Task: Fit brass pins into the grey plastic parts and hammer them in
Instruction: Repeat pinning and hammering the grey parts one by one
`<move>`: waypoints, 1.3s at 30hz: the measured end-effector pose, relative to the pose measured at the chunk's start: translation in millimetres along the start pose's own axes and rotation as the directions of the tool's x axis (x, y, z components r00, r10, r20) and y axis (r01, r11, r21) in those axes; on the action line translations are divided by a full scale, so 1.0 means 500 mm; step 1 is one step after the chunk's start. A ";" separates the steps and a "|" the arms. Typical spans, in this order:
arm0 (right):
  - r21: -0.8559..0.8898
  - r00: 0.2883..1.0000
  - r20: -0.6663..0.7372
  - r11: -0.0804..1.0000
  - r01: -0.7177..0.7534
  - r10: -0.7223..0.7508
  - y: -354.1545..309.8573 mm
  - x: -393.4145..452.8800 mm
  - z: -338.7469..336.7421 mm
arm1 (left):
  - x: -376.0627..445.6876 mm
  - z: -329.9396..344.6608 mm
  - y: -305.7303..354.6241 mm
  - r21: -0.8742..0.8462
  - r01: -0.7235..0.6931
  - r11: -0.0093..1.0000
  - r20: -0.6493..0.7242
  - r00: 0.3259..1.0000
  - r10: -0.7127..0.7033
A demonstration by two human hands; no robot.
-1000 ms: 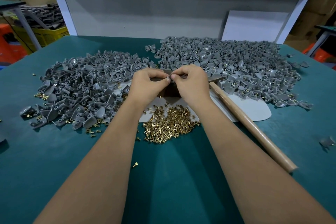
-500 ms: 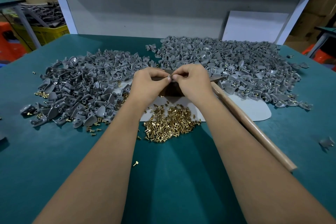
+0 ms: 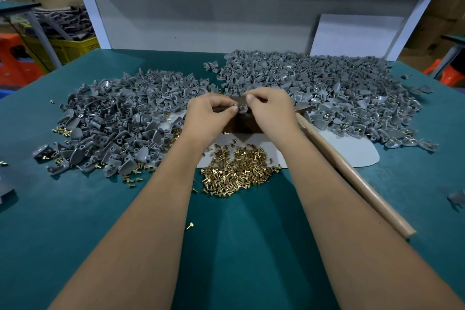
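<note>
Pin (image 3: pixel 241 106), pinched by right hand (image 3: pixel 270 111) into left hand's (image 3: pixel 211 114) part (image 3: pixel 236 105) at 12 o'clock, could slip and drop.

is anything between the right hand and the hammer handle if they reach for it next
Nothing visible blocks it. The wooden hammer handle lies bare on the green table right beside the right hand and forearm. That hand is busy, though, pinching at the grey part with the left hand.

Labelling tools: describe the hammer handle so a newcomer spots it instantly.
Start at the green table, then the person's right forearm. Just outside it lies the hammer handle, a long pale wooden stick running diagonally from the right grey pile toward the near edge; nothing else there is wooden.
</note>
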State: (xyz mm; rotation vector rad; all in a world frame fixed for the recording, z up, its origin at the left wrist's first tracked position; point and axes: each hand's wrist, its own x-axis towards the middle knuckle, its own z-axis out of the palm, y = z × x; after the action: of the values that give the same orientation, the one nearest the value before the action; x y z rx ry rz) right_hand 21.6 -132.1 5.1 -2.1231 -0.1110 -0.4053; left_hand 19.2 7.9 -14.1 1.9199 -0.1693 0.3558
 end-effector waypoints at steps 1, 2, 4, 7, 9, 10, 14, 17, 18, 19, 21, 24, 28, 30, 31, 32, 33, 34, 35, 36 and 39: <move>0.067 1.000 -0.008 0.997 -0.028 0.029 -0.001 0.002 -0.003 | 0.000 0.001 0.001 0.012 0.005 1.000 0.001 1.000 -0.005; 0.117 0.999 -0.010 0.992 -0.050 0.052 -0.001 0.004 -0.005 | 0.001 0.001 0.002 0.018 0.010 1.000 0.000 1.000 -0.010; 0.115 0.999 0.001 0.992 -0.051 0.051 0.000 0.006 -0.004 | 0.001 0.001 0.003 0.020 0.013 1.000 0.000 1.000 -0.013; 0.066 1.000 0.021 0.998 -0.013 0.012 0.004 0.006 0.000 | 0.003 0.002 0.002 0.025 0.004 1.000 -0.001 1.000 -0.004; 0.065 1.000 0.020 0.998 -0.004 0.003 0.006 0.006 0.000 | 0.004 0.002 0.000 0.023 0.002 1.000 -0.004 1.000 -0.002; 0.059 1.000 0.020 0.998 0.003 -0.004 0.007 0.005 0.000 | 0.005 0.002 -0.003 0.022 0.004 1.000 -0.003 1.000 -0.004; -0.003 0.999 0.022 0.999 0.033 -0.033 0.005 0.003 0.003 | 0.008 0.002 -0.009 0.016 0.011 1.000 0.002 1.000 -0.011; -0.048 1.000 -0.005 0.999 0.012 -0.012 0.005 0.001 0.011 | 0.009 0.004 -0.009 0.019 0.004 1.000 -0.007 1.000 -0.004; -0.061 1.000 -0.020 0.998 0.013 -0.014 0.005 -0.001 0.015 | 0.009 0.004 -0.009 0.029 0.001 1.000 -0.010 1.000 -0.001; -0.072 0.999 -0.037 0.997 0.019 -0.022 0.004 -0.003 0.019 | 0.009 0.004 -0.009 0.040 0.001 0.999 -0.015 1.000 0.000; -0.096 0.996 -0.071 0.994 0.042 -0.049 0.004 -0.009 0.026 | 0.009 0.005 -0.011 0.049 0.005 0.999 -0.025 1.000 -0.004; -0.140 0.992 -0.098 0.988 0.070 -0.084 0.002 -0.015 0.030 | 0.008 0.008 -0.012 0.063 -0.002 0.998 -0.038 0.999 0.005; -0.181 0.994 -0.076 0.982 0.059 -0.074 -0.003 -0.012 0.026 | 0.008 0.010 -0.007 0.057 -0.020 0.998 -0.054 0.998 0.023; -0.218 0.995 -0.078 0.975 0.039 -0.058 -0.006 -0.009 0.024 | 0.009 0.011 -0.006 0.045 -0.023 0.999 -0.054 0.998 0.026; -0.231 0.996 -0.081 0.972 0.030 -0.050 -0.007 -0.008 0.024 | 0.008 0.011 -0.006 0.030 -0.019 0.999 -0.051 0.998 0.021; -0.237 0.996 -0.082 0.971 0.018 -0.038 -0.008 -0.007 0.024 | 0.007 0.012 -0.006 0.015 -0.017 1.000 -0.047 0.999 0.017; -0.238 0.996 -0.085 0.971 0.002 -0.023 -0.009 -0.007 0.024 | 0.007 0.012 -0.006 0.004 -0.016 1.000 -0.044 0.999 0.016; -0.235 0.996 -0.087 0.972 -0.019 -0.002 -0.010 -0.007 0.024 | 0.007 0.012 -0.007 -0.004 -0.015 1.000 -0.043 0.999 0.015; -0.229 0.996 -0.090 0.972 -0.042 0.022 -0.011 -0.006 0.023 | 0.006 0.012 -0.007 -0.010 -0.015 1.000 -0.042 0.999 0.015; -0.223 0.995 -0.091 0.973 -0.063 0.043 -0.013 -0.006 0.022 | 0.006 0.012 -0.007 -0.013 -0.018 1.000 -0.041 0.999 0.017; -0.217 0.994 -0.094 0.973 -0.077 0.058 -0.015 -0.009 0.025 | 0.005 0.012 -0.010 0.012 -0.039 0.999 -0.039 0.998 0.040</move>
State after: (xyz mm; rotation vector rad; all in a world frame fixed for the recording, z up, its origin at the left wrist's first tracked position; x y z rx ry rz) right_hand 18.6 -117.2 3.6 -2.3156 0.0596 -0.4882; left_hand 23.8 4.2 -19.8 1.9210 -0.1798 0.4213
